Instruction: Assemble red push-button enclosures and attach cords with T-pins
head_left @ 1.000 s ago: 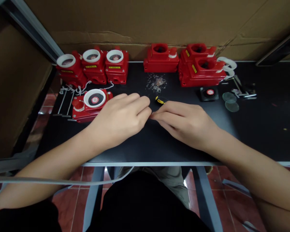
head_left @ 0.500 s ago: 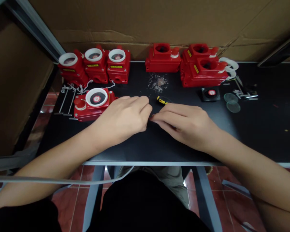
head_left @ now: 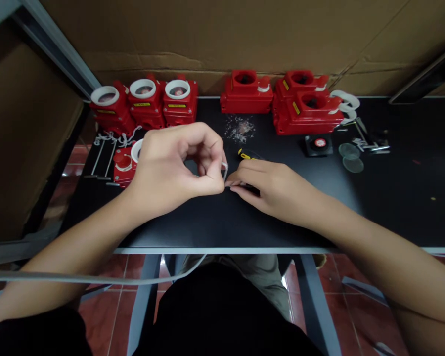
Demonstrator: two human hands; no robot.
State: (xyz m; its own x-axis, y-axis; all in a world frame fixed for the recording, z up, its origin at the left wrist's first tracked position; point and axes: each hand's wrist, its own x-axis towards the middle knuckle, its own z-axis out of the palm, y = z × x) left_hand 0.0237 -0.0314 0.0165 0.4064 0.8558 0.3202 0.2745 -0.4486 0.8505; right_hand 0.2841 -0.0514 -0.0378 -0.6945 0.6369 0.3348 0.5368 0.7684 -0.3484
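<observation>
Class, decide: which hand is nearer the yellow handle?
Right. The right hand is just in front of the yellow handle; the left hand is farther off, to its left.

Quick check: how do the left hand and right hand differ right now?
The left hand shows its thumb side, curled around a gap; the right hand shows its back, fingers pointing toward the left hand. The left hand partly hides a red box; the right hand is near a yellow-and-black handle. White cord shows at the left hand's fingertips; whether the right hand holds it is unclear. Both are bare and close together.
</observation>
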